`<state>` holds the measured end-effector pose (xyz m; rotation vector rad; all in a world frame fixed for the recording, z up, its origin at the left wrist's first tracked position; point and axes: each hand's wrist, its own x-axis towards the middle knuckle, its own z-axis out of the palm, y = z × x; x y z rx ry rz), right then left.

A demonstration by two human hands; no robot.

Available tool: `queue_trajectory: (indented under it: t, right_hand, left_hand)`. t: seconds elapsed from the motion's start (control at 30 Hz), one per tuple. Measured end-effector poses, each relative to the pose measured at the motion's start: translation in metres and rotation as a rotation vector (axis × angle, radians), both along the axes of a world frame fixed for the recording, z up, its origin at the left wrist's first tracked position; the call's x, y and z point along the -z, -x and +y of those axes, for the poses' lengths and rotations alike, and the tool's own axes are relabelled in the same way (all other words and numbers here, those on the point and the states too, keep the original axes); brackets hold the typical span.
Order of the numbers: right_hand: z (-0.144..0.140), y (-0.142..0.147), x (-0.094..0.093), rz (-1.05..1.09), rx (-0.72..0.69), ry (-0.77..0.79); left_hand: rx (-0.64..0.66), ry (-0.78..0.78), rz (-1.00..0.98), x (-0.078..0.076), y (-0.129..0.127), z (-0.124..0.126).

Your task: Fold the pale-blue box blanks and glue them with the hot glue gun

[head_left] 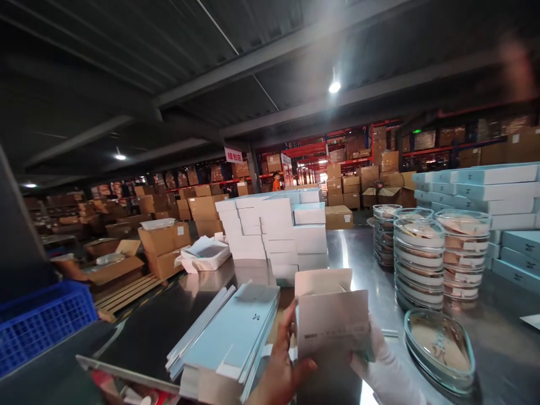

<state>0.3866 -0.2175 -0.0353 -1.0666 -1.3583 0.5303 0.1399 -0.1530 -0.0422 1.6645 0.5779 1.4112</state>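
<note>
My left hand (pixel 282 368), bare, grips the left side of a small white cardboard box (pixel 331 315) with its top flap open. My right hand (pixel 382 365), in a white glove, holds the same box from the lower right. The box is raised just above the shiny steel table (pixel 363 253). To the left of my hands lies a stack of flat light-blue folded cartons (pixel 234 337). A single oval glass dish (pixel 439 349) with a paper insert rests on the table at the right.
Stacks of white boxes (pixel 274 233) stand mid-table. Stacked glass dishes (pixel 422 259) and pale blue boxes (pixel 498 197) fill the right. A blue crate (pixel 42 323), a white basket (pixel 206 256) and brown cartons (pixel 164 247) sit left. A person in orange (pixel 276 181) stands far back.
</note>
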Motion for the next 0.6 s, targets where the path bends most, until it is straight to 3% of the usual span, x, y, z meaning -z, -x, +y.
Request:
queue_trajectory:
  t: [0.13,0.27,0.37,0.47,0.6]
  right_hand:
    - [-0.011,0.013,-0.039,0.09,-0.211,0.082]
    - [-0.014,0.03,-0.074,0.201,-0.183,0.092]
    - [-0.007,0.044,-0.078,0.215,-0.011,0.12]
    - [-0.002,0.051,-0.074,0.199,0.13,0.019]
    - [0.004,0.03,-0.069,0.057,0.068,0.005]
  left_hand:
    - [-0.142,-0.078,0.112,-0.023,0.004,-0.006]
    - [-0.109,-0.161,0.204,-0.03,0.005,-0.015]
    - [-0.17,-0.151,0.098,-0.013,0.007,-0.021]
    - [-0.192,-0.163,0.054,0.006,0.013,-0.023]
    - [-0.226,-0.175,0.141,0.007,0.028,-0.019]
